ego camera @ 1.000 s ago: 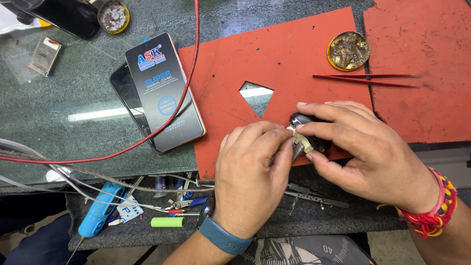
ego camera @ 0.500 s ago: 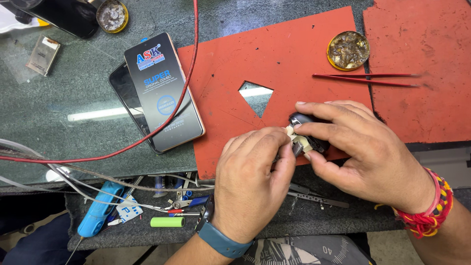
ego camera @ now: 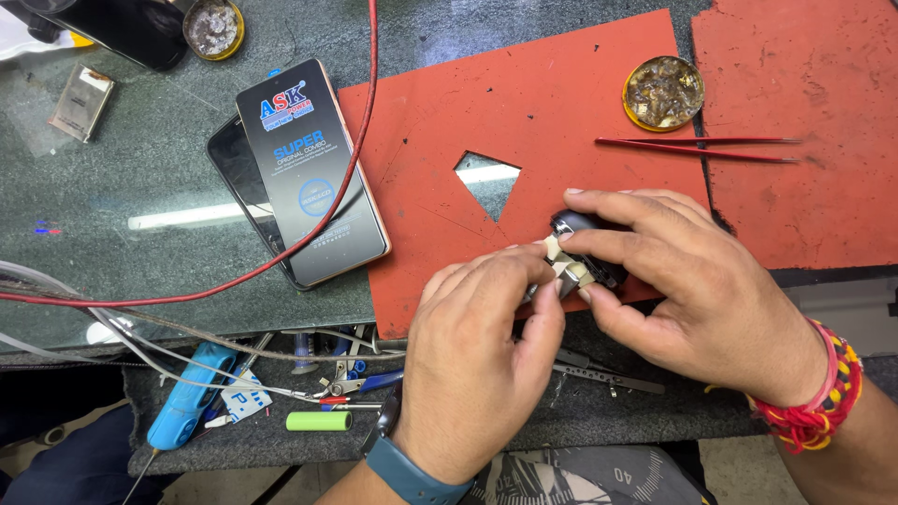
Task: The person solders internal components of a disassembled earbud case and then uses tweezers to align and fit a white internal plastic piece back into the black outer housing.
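At the near edge of the red mat [ego camera: 561, 103], you are working both hands on a small dark rounded device [ego camera: 582, 227] with a strip of pale tape [ego camera: 564, 263] across it. Your right hand [ego camera: 697, 299] is wrapping over the device from the right, its grip closing narrowly around it with fingers on top and thumb underneath. Your left hand [ego camera: 477, 365] is coming in from below, its fingertips pinching the tape where it is meeting the device; that grip is tight on the tape. The device is sitting low over the mat's front edge, just below the triangular hole [ego camera: 486, 182] cut in the mat; whether it is touching the mat I cannot tell.

Behind your right hand, red tweezers [ego camera: 702, 147] are lying across the gap between two mats, near a round tin [ego camera: 663, 92] of brownish paste. To the left, a dark packet [ego camera: 309, 168] is resting on a phone [ego camera: 248, 201] on the glass desk [ego camera: 112, 187], with a red cable [ego camera: 360, 140] crossing over them. In the tray below the desk edge, a blue tool [ego camera: 187, 397] and a small green cylinder [ego camera: 318, 421] are lying among wires.
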